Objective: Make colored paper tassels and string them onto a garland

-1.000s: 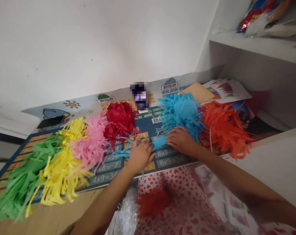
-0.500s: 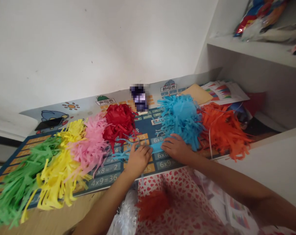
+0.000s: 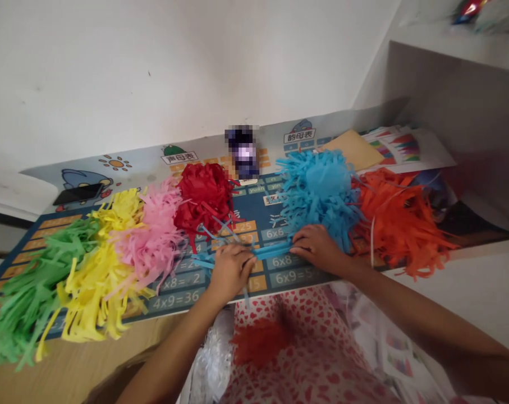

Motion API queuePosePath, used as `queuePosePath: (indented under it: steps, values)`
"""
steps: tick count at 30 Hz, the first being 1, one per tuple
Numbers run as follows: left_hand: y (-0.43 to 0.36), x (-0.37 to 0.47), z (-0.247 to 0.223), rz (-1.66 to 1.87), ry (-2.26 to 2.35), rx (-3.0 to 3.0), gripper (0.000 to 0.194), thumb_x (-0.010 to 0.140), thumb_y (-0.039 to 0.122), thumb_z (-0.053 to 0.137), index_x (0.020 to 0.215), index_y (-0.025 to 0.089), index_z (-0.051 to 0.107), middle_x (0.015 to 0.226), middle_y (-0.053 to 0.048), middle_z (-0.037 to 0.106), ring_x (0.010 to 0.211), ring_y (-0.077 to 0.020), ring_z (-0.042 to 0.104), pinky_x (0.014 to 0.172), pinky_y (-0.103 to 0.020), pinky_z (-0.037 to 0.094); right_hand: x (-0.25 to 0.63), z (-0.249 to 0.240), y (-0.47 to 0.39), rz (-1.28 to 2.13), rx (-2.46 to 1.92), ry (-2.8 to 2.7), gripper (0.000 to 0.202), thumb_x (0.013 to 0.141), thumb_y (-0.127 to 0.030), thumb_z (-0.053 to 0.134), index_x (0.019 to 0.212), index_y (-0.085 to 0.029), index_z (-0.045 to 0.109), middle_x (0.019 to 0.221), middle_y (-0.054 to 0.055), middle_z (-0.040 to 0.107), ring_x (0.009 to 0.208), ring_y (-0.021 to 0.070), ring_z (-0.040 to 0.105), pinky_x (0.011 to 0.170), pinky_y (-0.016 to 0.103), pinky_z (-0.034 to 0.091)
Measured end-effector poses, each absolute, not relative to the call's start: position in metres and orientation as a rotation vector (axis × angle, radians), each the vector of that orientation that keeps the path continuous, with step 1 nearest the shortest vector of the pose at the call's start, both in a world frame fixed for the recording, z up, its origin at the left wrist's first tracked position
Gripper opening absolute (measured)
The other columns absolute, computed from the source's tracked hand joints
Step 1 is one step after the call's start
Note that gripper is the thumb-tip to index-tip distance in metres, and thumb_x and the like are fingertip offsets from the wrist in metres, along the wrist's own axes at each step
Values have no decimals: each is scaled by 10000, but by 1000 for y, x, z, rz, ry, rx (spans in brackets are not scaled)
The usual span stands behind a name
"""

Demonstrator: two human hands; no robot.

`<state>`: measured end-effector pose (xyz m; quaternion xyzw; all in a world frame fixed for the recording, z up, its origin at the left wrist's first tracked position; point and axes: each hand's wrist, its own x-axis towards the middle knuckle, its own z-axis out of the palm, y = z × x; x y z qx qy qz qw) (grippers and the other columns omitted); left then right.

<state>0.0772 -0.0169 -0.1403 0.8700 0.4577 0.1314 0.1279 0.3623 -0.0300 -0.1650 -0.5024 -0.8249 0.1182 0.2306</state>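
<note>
A narrow blue paper strip with a fringed left end [image 3: 273,251] stretches between my hands, low over the printed table mat [image 3: 180,300]. My left hand [image 3: 232,266] is closed on it near the fringe, fingers bent over the paper. My right hand [image 3: 317,248] pinches its other end. Just beyond the right hand lies a fluffy blue paper pom-pom [image 3: 321,193]. A red paper pom-pom [image 3: 204,196] is behind my left hand. Thin pale-blue strips cross near the left fingers; whether they belong to the held piece I cannot tell.
Pink [image 3: 151,241], yellow [image 3: 98,292] and green [image 3: 39,292] fringed paper bunches lie to the left, an orange one [image 3: 401,219] to the right. A dark phone [image 3: 79,194] lies at the back left. A yellow envelope [image 3: 355,148] and printed sheets are at the back right. Orange scraps [image 3: 260,339] lie on my lap.
The blue strip looks narrower and more gathered between my hands. My hands have drawn a little further apart. The camera view has shifted slightly.
</note>
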Motion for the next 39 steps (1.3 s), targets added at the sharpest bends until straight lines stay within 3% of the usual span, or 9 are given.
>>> queuePosePath:
  steps: [5,11,15,20,24,28,33,39]
  values:
    - [-11,79,-137,348,1370,2463,258,953,323,533,834,229,742,979,-55,734,976,-240,620,860,-410,411,361,-164,-28,330,-1496,-2228,220,931,-387,623,849,-249,772,933,35,717,932,203,595,835,372,346]
    - [-32,59,-135,636,1133,2476,222,908,435,613,987,261,727,1128,-59,708,1107,-254,594,1000,-434,395,365,-146,-54,196,-1231,-2330,292,873,-528,654,846,-248,733,1227,49,683,1176,279,546,999,462,297]
    - [-36,58,-134,818,1493,2272,223,940,392,554,1018,218,670,1079,-74,696,1033,-226,620,942,-384,449,355,-137,-51,140,-1299,-2290,215,966,-352,549,918,-236,724,1128,47,722,1099,233,582,954,416,337]
    - [-32,75,-133,565,1647,2240,327,851,464,676,1061,215,643,1011,-54,715,979,-250,635,892,-398,423,332,-136,-31,75,-1330,-2422,249,961,-304,546,1136,-205,692,1189,88,698,1122,263,562,945,427,339]
    - [-31,83,-133,496,1708,2246,288,888,482,630,989,217,680,1000,-54,715,991,-257,621,874,-403,396,326,-135,-26,84,-1296,-2440,224,945,-292,576,1108,-199,698,1181,84,699,1124,262,564,939,426,335]
    - [-27,81,-132,460,1702,2269,255,963,395,521,927,240,721,973,-50,709,980,-256,600,844,-397,385,323,-135,-30,62,-1266,-2416,193,931,-287,605,1072,-194,699,1164,72,707,1106,251,574,925,421,333]
    - [-23,77,-133,439,1689,2271,138,903,311,610,912,249,734,945,-40,697,968,-265,600,833,-403,386,303,-137,-31,29,-1201,-2429,166,901,-277,651,1044,-207,696,1165,59,704,1075,239,574,921,423,314]
    - [-25,76,-134,453,1683,2274,102,875,280,644,895,259,741,955,-30,707,969,-267,599,826,-401,383,276,-132,-18,46,-1158,-2539,139,951,-207,561,973,-219,698,1084,36,710,992,207,552,875,400,296]
